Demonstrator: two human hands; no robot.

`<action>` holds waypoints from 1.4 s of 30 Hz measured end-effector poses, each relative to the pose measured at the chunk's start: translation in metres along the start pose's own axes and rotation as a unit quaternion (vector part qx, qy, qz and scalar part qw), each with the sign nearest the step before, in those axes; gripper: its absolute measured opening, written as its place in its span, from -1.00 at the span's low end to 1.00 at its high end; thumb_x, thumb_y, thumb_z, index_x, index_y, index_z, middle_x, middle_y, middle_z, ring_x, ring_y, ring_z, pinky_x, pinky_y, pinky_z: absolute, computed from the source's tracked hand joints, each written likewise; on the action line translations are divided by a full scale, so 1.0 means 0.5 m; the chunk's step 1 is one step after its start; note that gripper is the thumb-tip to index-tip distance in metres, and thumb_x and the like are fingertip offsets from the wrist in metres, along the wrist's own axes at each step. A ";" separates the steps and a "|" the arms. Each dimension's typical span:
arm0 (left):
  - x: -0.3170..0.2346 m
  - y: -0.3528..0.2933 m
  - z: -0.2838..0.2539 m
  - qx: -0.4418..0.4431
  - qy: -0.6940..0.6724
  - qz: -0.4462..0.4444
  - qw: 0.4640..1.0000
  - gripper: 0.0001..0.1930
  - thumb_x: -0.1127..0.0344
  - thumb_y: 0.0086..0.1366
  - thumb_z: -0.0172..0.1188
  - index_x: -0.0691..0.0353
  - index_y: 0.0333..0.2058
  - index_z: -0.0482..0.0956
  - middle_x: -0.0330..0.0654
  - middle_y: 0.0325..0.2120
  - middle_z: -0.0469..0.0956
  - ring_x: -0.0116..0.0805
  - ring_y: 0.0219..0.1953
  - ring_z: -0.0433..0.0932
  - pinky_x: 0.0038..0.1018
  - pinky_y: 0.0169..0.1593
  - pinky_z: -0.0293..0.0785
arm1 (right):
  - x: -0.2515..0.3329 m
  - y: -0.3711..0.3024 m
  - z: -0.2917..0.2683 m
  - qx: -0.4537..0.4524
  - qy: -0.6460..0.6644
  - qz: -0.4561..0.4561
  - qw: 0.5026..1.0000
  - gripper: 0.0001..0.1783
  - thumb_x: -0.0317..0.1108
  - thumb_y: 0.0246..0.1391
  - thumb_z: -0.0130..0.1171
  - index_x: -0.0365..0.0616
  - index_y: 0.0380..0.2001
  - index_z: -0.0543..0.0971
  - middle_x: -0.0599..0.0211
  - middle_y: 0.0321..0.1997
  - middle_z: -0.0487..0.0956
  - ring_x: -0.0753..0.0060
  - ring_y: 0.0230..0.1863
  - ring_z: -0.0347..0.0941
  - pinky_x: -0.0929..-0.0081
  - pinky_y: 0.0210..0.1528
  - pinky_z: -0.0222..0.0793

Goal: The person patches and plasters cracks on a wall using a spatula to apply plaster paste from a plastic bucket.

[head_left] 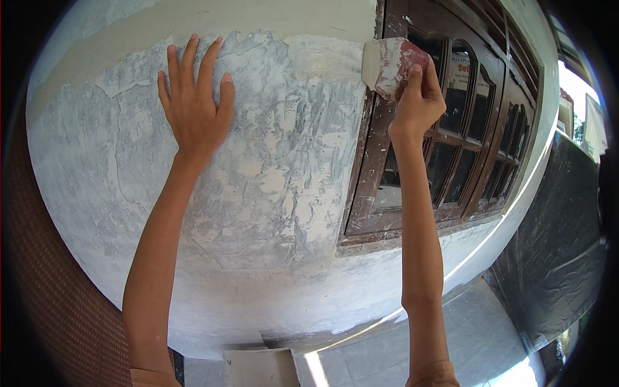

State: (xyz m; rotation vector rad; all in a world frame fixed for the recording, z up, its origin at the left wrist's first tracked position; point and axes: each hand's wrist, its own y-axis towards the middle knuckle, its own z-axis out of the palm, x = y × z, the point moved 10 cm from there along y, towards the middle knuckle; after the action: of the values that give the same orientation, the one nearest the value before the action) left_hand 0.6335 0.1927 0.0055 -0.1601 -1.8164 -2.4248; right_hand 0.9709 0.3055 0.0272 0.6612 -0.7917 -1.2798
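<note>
My left hand (197,109) lies against the wall with its fingers spread, holding nothing. The wall (271,138) is patchy grey and white, with ragged edges of peeling coating and a smoother beige band across the top. Pinched between the thumb and fingers of my right hand (419,103) is a flat putty scraper (393,68), dark red and smeared with pale putty. Its pale edge meets the wall beside the window frame, near a freshly smoothed strip (325,58). Part of the scraper's right end is hidden by my fingers.
A brown wooden window (445,148) with glass panes, spattered white, borders the wall on the right. A woven brown panel (39,258) stands at the left. Below are an open box-like container (258,369) and grey floor tiles (361,355). Black sheeting (548,238) hangs at the right.
</note>
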 end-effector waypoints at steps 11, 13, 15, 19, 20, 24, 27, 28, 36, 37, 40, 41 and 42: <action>0.009 -0.002 0.000 -0.011 0.000 0.003 1.000 -0.50 0.14 0.41 -0.02 -0.11 0.31 0.33 -0.18 0.38 0.19 0.03 0.47 -0.04 0.15 0.42 -0.23 | 0.044 -0.053 0.161 0.065 -0.024 -0.046 0.997 -0.61 -0.43 0.24 0.18 -0.33 0.11 0.55 0.26 -0.14 0.68 0.67 -0.19 0.53 0.70 -0.14 0.42; 0.011 -0.003 -0.004 -0.014 0.001 0.013 1.000 -0.50 0.13 0.41 -0.03 -0.11 0.32 0.32 -0.19 0.38 0.19 0.03 0.47 -0.04 0.16 0.42 -0.23 | 0.036 -0.030 0.124 0.039 -0.023 -0.031 0.998 -0.61 -0.43 0.23 0.16 -0.34 0.10 0.56 0.22 -0.13 0.69 0.60 -0.18 0.55 0.61 -0.07 0.43; 0.007 -0.004 -0.003 -0.014 0.001 0.010 1.000 -0.50 0.13 0.41 -0.02 -0.11 0.32 0.32 -0.19 0.38 0.19 0.03 0.47 -0.04 0.15 0.42 -0.22 | -0.004 0.016 0.040 -0.017 -0.026 0.015 0.999 -0.63 -0.46 0.24 0.11 -0.36 0.08 0.56 0.18 -0.12 0.69 0.52 -0.17 0.59 0.53 -0.05 0.48; -0.006 -0.002 0.003 0.000 0.003 0.017 1.000 -0.49 0.13 0.40 -0.02 -0.11 0.32 0.32 -0.19 0.38 0.20 0.02 0.47 -0.05 0.16 0.41 -0.21 | 0.003 0.046 -0.060 -0.075 0.046 0.057 0.995 -0.63 -0.49 0.26 0.09 -0.38 0.11 0.54 0.19 -0.03 0.66 0.56 -0.17 0.58 0.57 -0.09 0.51; -0.007 -0.001 0.003 0.001 0.002 0.018 1.000 -0.49 0.13 0.40 -0.02 -0.11 0.32 0.32 -0.19 0.38 0.20 0.02 0.47 -0.05 0.16 0.41 -0.21 | 0.003 0.041 -0.053 -0.075 0.045 0.057 0.994 -0.63 -0.49 0.26 0.09 -0.38 0.11 0.54 0.19 -0.03 0.66 0.56 -0.17 0.58 0.57 -0.09 0.51; -0.005 0.000 0.000 -0.004 -0.007 0.019 1.000 -0.50 0.14 0.40 -0.02 -0.10 0.31 0.34 -0.19 0.37 0.20 0.02 0.47 -0.05 0.15 0.41 -0.20 | 0.027 -0.039 0.084 0.029 0.003 -0.006 1.000 -0.62 -0.45 0.25 0.13 -0.34 0.10 0.55 0.20 -0.08 0.68 0.54 -0.11 0.59 0.58 -0.03 0.46; 0.001 -0.002 -0.001 -0.004 -0.002 0.013 1.000 -0.50 0.15 0.40 -0.02 -0.09 0.30 0.35 -0.19 0.37 0.21 0.02 0.47 -0.04 0.14 0.41 -0.20 | 0.030 -0.061 0.113 0.048 -0.036 -0.024 0.998 -0.62 -0.44 0.24 0.15 -0.32 0.09 0.57 0.20 -0.08 0.69 0.55 -0.12 0.59 0.58 -0.02 0.46; 0.001 -0.002 0.000 -0.005 0.000 0.016 1.000 -0.51 0.15 0.40 -0.02 -0.09 0.30 0.35 -0.19 0.37 0.21 0.02 0.47 -0.04 0.13 0.42 -0.20 | 0.026 -0.061 0.116 0.052 -0.050 -0.017 0.997 -0.63 -0.43 0.23 0.16 -0.31 0.09 0.57 0.20 -0.08 0.69 0.55 -0.13 0.59 0.57 -0.01 0.46; -0.016 -0.004 0.001 0.008 0.005 0.029 1.000 -0.51 0.17 0.38 -0.02 -0.07 0.29 0.36 -0.21 0.36 0.23 0.01 0.46 -0.01 0.11 0.42 -0.18 | -0.017 0.019 -0.036 -0.008 0.044 0.049 0.998 -0.61 -0.48 0.28 0.11 -0.35 0.15 0.51 0.24 -0.06 0.66 0.59 -0.16 0.57 0.66 -0.14 0.49; -0.019 -0.003 0.001 0.012 0.000 0.034 0.999 -0.51 0.17 0.38 -0.02 -0.07 0.28 0.37 -0.21 0.36 0.23 0.01 0.46 -0.01 0.11 0.42 -0.18 | -0.014 0.011 -0.023 0.000 0.074 0.047 0.996 -0.61 -0.48 0.28 0.11 -0.35 0.15 0.51 0.24 -0.05 0.66 0.60 -0.15 0.56 0.65 -0.13 0.48; -0.009 -0.004 -0.004 -0.003 0.006 0.034 0.999 -0.52 0.16 0.39 -0.02 -0.07 0.28 0.37 -0.21 0.35 0.24 0.00 0.46 0.00 0.10 0.42 -0.17 | -0.006 -0.042 0.044 0.040 0.054 0.041 0.997 -0.61 -0.45 0.27 0.13 -0.36 0.13 0.53 0.22 -0.06 0.66 0.59 -0.09 0.54 0.62 -0.01 0.43; -0.010 -0.004 -0.001 -0.003 0.004 0.035 0.999 -0.52 0.16 0.39 -0.02 -0.07 0.28 0.37 -0.21 0.35 0.24 0.00 0.46 0.00 0.10 0.42 -0.17 | 0.003 -0.054 0.057 0.054 0.013 0.008 0.998 -0.62 -0.45 0.27 0.13 -0.34 0.12 0.54 0.24 -0.08 0.66 0.61 -0.11 0.53 0.64 -0.05 0.43; -0.010 -0.004 0.000 -0.007 0.001 0.031 0.999 -0.52 0.16 0.39 -0.03 -0.07 0.28 0.37 -0.21 0.35 0.25 0.00 0.46 0.01 0.11 0.42 -0.17 | 0.013 -0.060 0.063 0.067 -0.029 -0.025 0.997 -0.63 -0.45 0.27 0.13 -0.33 0.12 0.55 0.25 -0.10 0.67 0.63 -0.14 0.53 0.67 -0.09 0.43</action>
State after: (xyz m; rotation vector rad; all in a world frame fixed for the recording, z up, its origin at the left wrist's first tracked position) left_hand 0.6382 0.1932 0.0027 -0.2135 -1.7667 -2.3950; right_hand 0.9291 0.2940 0.0223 0.7578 -0.9197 -1.3040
